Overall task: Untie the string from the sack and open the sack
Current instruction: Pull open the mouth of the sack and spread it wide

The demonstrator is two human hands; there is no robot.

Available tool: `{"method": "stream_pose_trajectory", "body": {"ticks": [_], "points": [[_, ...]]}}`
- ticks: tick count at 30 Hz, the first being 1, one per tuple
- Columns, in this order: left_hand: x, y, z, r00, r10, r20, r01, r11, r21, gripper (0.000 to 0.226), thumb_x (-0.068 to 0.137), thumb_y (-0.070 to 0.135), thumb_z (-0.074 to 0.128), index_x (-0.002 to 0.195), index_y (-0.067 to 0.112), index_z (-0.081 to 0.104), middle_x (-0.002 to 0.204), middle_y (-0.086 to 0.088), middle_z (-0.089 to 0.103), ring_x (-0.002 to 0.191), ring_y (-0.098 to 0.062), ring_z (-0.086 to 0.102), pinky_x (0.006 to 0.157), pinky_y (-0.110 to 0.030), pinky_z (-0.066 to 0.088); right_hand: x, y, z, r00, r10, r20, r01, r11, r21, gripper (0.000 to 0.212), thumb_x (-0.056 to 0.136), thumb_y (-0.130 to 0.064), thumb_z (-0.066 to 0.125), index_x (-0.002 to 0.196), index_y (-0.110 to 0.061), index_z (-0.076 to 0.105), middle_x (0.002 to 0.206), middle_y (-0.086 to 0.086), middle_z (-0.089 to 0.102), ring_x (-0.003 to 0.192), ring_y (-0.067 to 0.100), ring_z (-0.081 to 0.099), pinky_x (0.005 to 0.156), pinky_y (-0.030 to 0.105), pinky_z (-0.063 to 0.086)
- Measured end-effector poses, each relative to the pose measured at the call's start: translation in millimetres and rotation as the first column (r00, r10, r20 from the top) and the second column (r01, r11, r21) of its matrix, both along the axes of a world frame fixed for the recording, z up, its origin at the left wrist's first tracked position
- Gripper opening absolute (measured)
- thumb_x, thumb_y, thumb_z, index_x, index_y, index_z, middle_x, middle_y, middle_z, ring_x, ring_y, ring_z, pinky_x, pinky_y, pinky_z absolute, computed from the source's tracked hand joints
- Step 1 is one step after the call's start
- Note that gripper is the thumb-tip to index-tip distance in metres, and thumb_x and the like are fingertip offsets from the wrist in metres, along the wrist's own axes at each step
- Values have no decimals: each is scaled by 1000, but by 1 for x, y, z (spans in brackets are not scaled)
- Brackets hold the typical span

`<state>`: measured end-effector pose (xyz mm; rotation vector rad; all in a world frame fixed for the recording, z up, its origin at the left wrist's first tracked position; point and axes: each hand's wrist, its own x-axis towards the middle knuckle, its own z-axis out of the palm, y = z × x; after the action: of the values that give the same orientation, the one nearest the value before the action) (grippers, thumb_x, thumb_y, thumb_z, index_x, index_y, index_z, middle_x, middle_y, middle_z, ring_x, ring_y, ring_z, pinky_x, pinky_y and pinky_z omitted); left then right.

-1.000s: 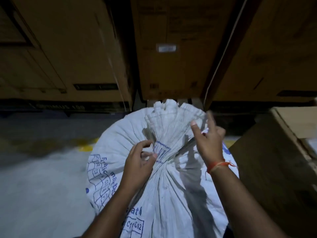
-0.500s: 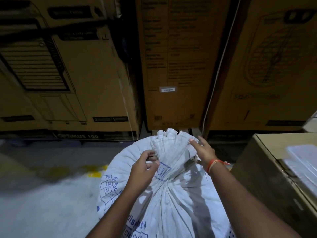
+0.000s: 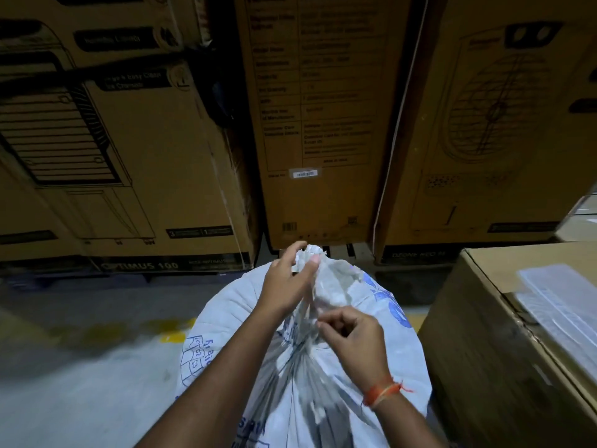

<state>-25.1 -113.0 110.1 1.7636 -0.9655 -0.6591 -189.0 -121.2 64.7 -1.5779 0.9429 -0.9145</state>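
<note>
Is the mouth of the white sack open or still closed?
Still closed: the sack neck is bunched together between the left hand and right hand.

White sack (neck bunched, upright)

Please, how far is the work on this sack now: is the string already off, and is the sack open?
Done: nothing that shows. The sack has its neck still bunched shut. In hand: the left hand holds the gathered top, and the right hand pinches at the tied spot; blur hides the string itself. Left: freeing the string and spreading the mouth open.
</note>
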Motion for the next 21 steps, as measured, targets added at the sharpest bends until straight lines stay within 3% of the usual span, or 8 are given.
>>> {"method": "stream_pose_trajectory", "body": {"ticks": [3, 6, 12, 15, 16, 19, 21], "points": [[-11, -7, 9, 989, -58, 134, 45, 994, 97, 61, 88, 50, 73, 143, 46, 48, 134, -4, 50, 119, -22, 57, 104, -45, 52, -6, 26, -7, 1000, 11, -16, -11, 1000, -1, 16, 75, -6, 80, 73, -22, 78, 68, 0, 73, 60, 8, 60, 62, 30, 52], [-18, -8, 11, 973, -94, 213, 59, 985, 164, 61, 87, 23, 69, 141, 43, 48, 130, -8, 54, 109, -28, 64, 89, -41, 59, -16, 40, -10, 1000, 3, 19, -4, 998, 57, 17, 76, -4, 80, 72, -20, 77, 62, 3, 68, 54, 8, 53, 56, 26, 46], [-15, 8, -8, 991, -36, 130, 22, 994, 108, 50, 93, 1, 52, 121, 39, 65, 128, -3, 63, 103, -25, 67, 75, -33, 54, -38, 39, -19, 999, -35, -21, 37, 997, 64, 15, 77, -7, 80, 73, -20, 71, 64, 2, 67, 59, 11, 57, 64, 32, 51], [-14, 16, -12, 997, -70, 44, 62, 985, 162, 57, 86, -7, 43, 111, 34, 75, 123, -1, 70, 70, -20, 61, 55, -26, 44, -45, 27, -10, 998, -69, 2, 68, 996, 62, 10, 78, -14, 73, 69, -16, 70, 75, 1, 69, 80, 19, 65, 81, 40, 53], [-13, 18, -13, 997, -82, 4, 80, 981, 175, 57, 84, -7, 44, 110, 31, 76, 122, -2, 71, 69, -19, 60, 54, -28, 46, -47, 19, -4, 991, -130, 32, 129, 991, 44, 13, 77, -22, 71, 66, -16, 68, 75, -1, 67, 82, 20, 63, 82, 40, 51], [-7, 27, -21, 986, -124, -109, 143, 973, 182, 52, 83, -6, 50, 117, 26, 73, 137, -2, 68, 105, -10, 68, 81, -37, 61, -45, -17, 18, 970, -235, 60, 236, 972, -3, 35, 83, -42, 67, 59, -19, 55, 68, -5, 54, 70, 16, 50, 71, 36, 42], [-4, 33, -23, 966, -168, -198, 204, 962, 184, 54, 85, -7, 52, 130, 20, 67, 146, 0, 61, 126, -9, 61, 81, -30, 61, -35, -47, 22, 954, -274, -121, 276, 961, -2, 38, 80, -52, 68, 67, -19, 56, 88, 2, 53, 72, 15, 53, 72, 32, 45]]}}
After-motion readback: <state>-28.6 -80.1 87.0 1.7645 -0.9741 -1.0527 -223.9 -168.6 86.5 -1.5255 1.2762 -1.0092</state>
